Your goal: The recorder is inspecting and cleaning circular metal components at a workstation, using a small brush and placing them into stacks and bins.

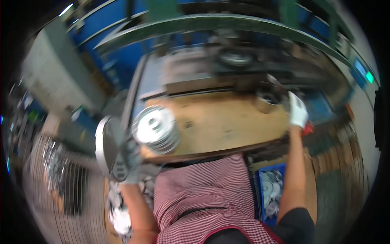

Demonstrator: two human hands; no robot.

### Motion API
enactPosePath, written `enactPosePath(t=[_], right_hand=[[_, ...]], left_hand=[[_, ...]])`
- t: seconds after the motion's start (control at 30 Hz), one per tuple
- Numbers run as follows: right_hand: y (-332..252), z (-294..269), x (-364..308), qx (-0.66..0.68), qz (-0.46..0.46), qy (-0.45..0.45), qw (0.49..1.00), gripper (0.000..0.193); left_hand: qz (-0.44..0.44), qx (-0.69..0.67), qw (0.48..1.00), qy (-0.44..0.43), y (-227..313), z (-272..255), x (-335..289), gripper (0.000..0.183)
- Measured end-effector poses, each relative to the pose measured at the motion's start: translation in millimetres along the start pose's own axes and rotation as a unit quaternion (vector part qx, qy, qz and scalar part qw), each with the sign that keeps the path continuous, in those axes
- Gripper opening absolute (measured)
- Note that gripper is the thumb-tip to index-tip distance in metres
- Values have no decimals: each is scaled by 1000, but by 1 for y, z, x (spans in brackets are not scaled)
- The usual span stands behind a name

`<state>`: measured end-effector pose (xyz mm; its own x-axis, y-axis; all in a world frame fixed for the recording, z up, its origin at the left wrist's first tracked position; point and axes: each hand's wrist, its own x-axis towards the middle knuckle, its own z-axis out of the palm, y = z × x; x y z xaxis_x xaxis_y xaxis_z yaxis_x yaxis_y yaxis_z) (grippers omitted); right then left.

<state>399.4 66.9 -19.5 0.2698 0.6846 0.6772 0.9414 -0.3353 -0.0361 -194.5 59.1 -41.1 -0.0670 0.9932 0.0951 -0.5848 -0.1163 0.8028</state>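
Note:
My left hand [132,164], in a pale glove, is closed on a round metal disc [105,142], tilted on edge left of the bench. A darker part with slots shows at the disc's lower end. Beside it, on the wooden board, stands a stack of round metal discs [156,128]. My right hand [298,110], in a white glove, is closed at the right end of the board. A thin stick-like tool [276,82] reaches from its fingers over an open round can [266,101]. Motion blur hides the tool's exact kind.
A machine with a dark die area [239,61] stands behind the wooden board [223,122], under a green frame bar [227,22]. By my right forearm is a blue bin [262,195] of metal pieces. More metal pieces [120,215] lie below my left forearm. A red object [308,128] sits by my right wrist.

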Motion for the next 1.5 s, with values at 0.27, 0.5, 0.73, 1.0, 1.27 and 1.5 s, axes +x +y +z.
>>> enactPosePath(t=[0.27,0.5,0.73,1.0,1.27,1.5], right_hand=[[-25,20,118,564,319,121,752,45],[-83,15,118,331,308,31,891,45],[-129,14,107,460,243,-61,852,42],[-192,42,141,444,83,5,892,41],[-226,130,201,713,215,-79,662,37],[-217,73,127,494,48,-31,868,34]], left_hand=[[77,41,988,125,5,45,5,30],[158,202,956,143,11,38,41,34],[161,534,826,77,15,48,85,29],[142,732,666,-27,27,122,117,45],[46,837,525,-145,-16,115,139,50],[62,817,565,-101,-9,104,137,57]])
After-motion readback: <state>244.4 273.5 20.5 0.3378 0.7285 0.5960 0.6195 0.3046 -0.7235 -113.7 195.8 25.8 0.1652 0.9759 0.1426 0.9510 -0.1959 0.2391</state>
